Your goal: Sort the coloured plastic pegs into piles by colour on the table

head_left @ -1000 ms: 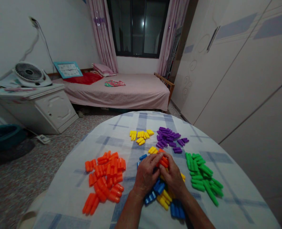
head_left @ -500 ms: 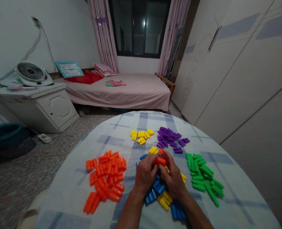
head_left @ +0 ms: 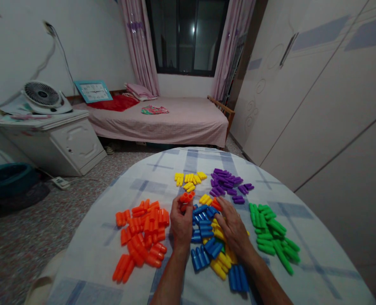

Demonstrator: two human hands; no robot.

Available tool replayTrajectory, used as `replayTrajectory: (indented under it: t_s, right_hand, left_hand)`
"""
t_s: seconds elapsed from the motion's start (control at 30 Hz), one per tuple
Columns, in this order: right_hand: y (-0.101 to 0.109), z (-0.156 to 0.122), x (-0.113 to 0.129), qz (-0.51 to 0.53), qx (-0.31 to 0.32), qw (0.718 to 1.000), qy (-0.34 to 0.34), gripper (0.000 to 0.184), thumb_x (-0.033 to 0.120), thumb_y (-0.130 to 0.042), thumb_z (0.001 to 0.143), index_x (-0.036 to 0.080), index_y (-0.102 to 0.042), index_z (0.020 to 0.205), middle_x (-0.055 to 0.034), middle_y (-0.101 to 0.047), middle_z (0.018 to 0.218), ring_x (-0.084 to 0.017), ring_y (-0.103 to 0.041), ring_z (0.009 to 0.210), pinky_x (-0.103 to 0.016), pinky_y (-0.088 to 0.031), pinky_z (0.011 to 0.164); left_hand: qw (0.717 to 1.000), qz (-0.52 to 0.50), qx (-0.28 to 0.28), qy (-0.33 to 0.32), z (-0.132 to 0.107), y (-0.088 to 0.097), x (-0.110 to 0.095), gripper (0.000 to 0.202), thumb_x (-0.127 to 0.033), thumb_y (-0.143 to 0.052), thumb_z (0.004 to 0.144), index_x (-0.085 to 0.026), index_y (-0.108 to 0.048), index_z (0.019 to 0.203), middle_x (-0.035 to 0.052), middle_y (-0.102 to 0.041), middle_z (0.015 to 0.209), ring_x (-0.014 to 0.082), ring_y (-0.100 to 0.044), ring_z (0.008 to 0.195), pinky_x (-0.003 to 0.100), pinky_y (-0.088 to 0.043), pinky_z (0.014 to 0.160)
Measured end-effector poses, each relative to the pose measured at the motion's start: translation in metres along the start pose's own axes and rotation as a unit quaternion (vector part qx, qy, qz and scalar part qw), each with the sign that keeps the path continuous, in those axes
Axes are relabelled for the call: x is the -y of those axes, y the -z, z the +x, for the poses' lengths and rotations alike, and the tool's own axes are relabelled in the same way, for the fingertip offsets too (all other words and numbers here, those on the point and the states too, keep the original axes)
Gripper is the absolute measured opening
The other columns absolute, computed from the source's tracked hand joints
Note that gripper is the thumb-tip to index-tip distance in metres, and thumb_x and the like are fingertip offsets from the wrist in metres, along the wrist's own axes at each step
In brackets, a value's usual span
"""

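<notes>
My left hand (head_left: 181,223) is closed on an orange plastic piece (head_left: 186,197), lifted a little above the cloth, between the orange pile (head_left: 141,235) and the mixed heap. My right hand (head_left: 234,228) lies on the mixed heap of blue and yellow pieces (head_left: 207,241), fingers bent over it near one orange piece (head_left: 216,204). What the right fingers grip, if anything, is hidden.
A round table with a checked cloth (head_left: 150,186) carries sorted piles: yellow (head_left: 189,180), purple (head_left: 228,184), green (head_left: 272,237). Beyond stand a bed (head_left: 162,118), a white cabinet (head_left: 53,142) with a fan (head_left: 43,95), and a wardrobe (head_left: 318,93) at right.
My left hand has pulled an orange piece out of the heap and moved left and up with it. The right hand stayed on the heap, now apart from the left.
</notes>
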State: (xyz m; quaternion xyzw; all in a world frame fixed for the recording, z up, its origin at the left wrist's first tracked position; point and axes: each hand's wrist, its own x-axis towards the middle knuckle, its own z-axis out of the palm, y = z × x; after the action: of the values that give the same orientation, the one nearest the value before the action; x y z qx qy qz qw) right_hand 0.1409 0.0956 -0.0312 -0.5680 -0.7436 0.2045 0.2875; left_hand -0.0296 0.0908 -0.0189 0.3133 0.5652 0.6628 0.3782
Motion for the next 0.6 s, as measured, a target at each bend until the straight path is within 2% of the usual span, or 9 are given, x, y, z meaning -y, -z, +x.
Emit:
replayTrajectory:
  t_s: [0.1,0.17,0.27,0.37,0.47,0.6]
  right_hand:
    - [-0.0002,0.0007,0.0014,-0.009,0.013,1.000,0.003,0.053,0.045,-0.038,0.091,0.022,-0.044,0.138,-0.0040,-0.043,0.143,-0.019,-0.039,0.135,-0.044,-0.032,0.117]
    - [0.0004,0.0011,0.0029,-0.014,0.018,1.000,0.003,0.052,0.045,-0.038,0.091,0.023,-0.045,0.137,-0.0036,-0.043,0.143,-0.018,-0.039,0.135,-0.043,-0.033,0.117]
    - [0.0015,0.0013,0.0049,-0.021,0.023,1.000,-0.005,0.052,0.045,-0.037,0.091,0.022,-0.046,0.136,-0.0034,-0.041,0.144,-0.018,-0.038,0.136,-0.043,-0.033,0.117]
    - [0.0017,0.0009,0.0055,-0.022,0.016,1.000,-0.013,0.051,0.044,-0.037,0.091,0.022,-0.046,0.136,-0.0042,-0.042,0.144,-0.018,-0.039,0.135,-0.043,-0.033,0.116]
    - [0.0005,0.0003,0.0045,-0.020,0.013,1.000,-0.016,0.050,0.043,-0.037,0.091,0.021,-0.047,0.135,-0.0047,-0.041,0.144,-0.018,-0.039,0.135,-0.044,-0.033,0.116]
    - [-0.0020,-0.0001,0.0030,-0.018,0.011,1.000,-0.021,0.047,0.043,-0.038,0.090,0.023,-0.052,0.130,-0.0044,-0.041,0.144,-0.019,-0.039,0.134,-0.045,-0.033,0.116]
  left_hand:
    - [0.999,-0.022,-0.034,0.027,0.0056,0.0032,0.0000,0.038,-0.037,-0.064,0.074,-0.017,-0.054,0.105,-0.0008,-0.063,0.077,0.0082,-0.062,0.067,0.016,-0.050,0.063]
    - [0.997,-0.045,-0.056,0.042,0.0082,0.0051,-0.0003,0.037,-0.038,-0.066,0.073,-0.017,-0.055,0.103,-0.0004,-0.064,0.078,0.0080,-0.062,0.066,0.015,-0.050,0.063]
    - [0.983,-0.148,-0.093,0.059,0.0105,0.0063,-0.0020,0.039,-0.041,-0.065,0.073,-0.017,-0.053,0.102,0.0023,-0.064,0.091,0.0068,-0.063,0.070,0.018,-0.053,0.068]
    - [0.964,-0.241,-0.101,0.039,0.0105,0.0055,-0.0049,0.049,-0.039,-0.064,0.076,-0.020,-0.046,0.117,0.0068,-0.062,0.108,0.0078,-0.066,0.079,0.023,-0.056,0.079]
    - [0.960,-0.259,-0.100,0.032,0.0088,0.0036,-0.0064,0.064,-0.031,-0.063,0.077,-0.023,-0.033,0.132,0.0124,-0.055,0.126,0.0113,-0.067,0.090,0.024,-0.056,0.083]
    - [0.961,-0.248,-0.112,0.037,0.0083,0.0016,-0.0030,0.067,-0.024,-0.060,0.079,-0.022,-0.026,0.136,0.0160,-0.050,0.134,0.0139,-0.067,0.097,0.021,-0.057,0.082]
